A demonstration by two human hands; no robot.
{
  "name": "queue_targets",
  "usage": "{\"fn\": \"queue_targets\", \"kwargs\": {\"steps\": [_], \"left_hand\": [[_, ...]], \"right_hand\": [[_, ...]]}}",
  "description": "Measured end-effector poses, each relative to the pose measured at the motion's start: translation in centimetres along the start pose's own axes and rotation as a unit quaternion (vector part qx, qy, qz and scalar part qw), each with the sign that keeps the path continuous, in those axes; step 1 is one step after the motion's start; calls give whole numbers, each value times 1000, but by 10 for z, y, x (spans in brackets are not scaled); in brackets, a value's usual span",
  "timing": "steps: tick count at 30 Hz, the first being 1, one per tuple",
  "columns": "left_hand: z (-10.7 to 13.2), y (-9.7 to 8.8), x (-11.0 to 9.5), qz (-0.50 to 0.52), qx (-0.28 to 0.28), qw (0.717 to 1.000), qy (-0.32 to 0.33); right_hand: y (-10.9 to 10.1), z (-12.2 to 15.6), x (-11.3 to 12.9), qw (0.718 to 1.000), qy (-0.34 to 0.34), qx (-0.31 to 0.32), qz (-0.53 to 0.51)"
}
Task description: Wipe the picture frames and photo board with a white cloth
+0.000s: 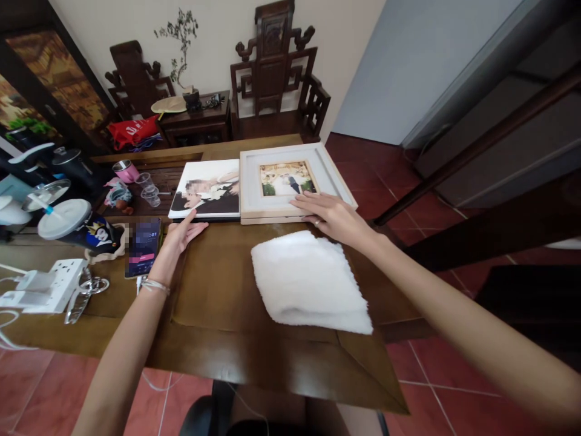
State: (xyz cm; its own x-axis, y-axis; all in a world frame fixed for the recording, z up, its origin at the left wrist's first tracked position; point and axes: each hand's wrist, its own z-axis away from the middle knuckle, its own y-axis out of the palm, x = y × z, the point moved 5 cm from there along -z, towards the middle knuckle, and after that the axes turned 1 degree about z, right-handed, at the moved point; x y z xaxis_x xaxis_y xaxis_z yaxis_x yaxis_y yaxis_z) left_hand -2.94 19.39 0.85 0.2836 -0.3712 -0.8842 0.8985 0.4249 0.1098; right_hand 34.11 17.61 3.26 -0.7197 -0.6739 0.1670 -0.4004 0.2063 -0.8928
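Observation:
My left hand (181,235) is at the near edge of a flat photo panel (209,197) printed with people in formal wear. Its thumb touches that edge and the other fingers stretch out just below. A pale wooden picture frame (297,212) lies beside the panel on the right, almost touching it. Inside its white mat sits a small wedding photo (289,180). Across the frame's near edge rests my right hand (329,218), fingers extended flat over the front and thumb lower at the side. Between my arms, a fluffy white cloth (311,281) is spread on the wooden table (213,284).
Left of my hands lie a lit phone (143,248), a lidded cup (68,221), a white power strip (61,281) and a silver hair claw (78,300). Clear small cups (147,188) and a pink cup (126,171) stand farther back. A carved chair (275,66) is behind the table.

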Motion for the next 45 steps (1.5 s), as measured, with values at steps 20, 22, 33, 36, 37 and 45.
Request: {"fn": "queue_targets", "kwargs": {"steps": [20, 22, 33, 36, 37, 45], "left_hand": [[1, -2, -1, -29, 8, 999, 27], [1, -3, 0, -29, 5, 999, 20], [13, -5, -4, -72, 14, 997, 32], [30, -3, -13, -142, -2, 988, 55], [37, 3, -18, -170, 5, 982, 78], [42, 133, -59, -448, 22, 838, 311]], "right_hand": [[0, -4, 4, 1000, 11, 8, -16], [-1, -5, 5, 1000, 10, 10, -14], [-19, -5, 4, 996, 47, -32, -64], [-49, 6, -24, 959, 223, -167, -44], [-57, 10, -36, 939, 283, -192, -23], [-32, -13, -104, 888, 458, 31, 6]]}}
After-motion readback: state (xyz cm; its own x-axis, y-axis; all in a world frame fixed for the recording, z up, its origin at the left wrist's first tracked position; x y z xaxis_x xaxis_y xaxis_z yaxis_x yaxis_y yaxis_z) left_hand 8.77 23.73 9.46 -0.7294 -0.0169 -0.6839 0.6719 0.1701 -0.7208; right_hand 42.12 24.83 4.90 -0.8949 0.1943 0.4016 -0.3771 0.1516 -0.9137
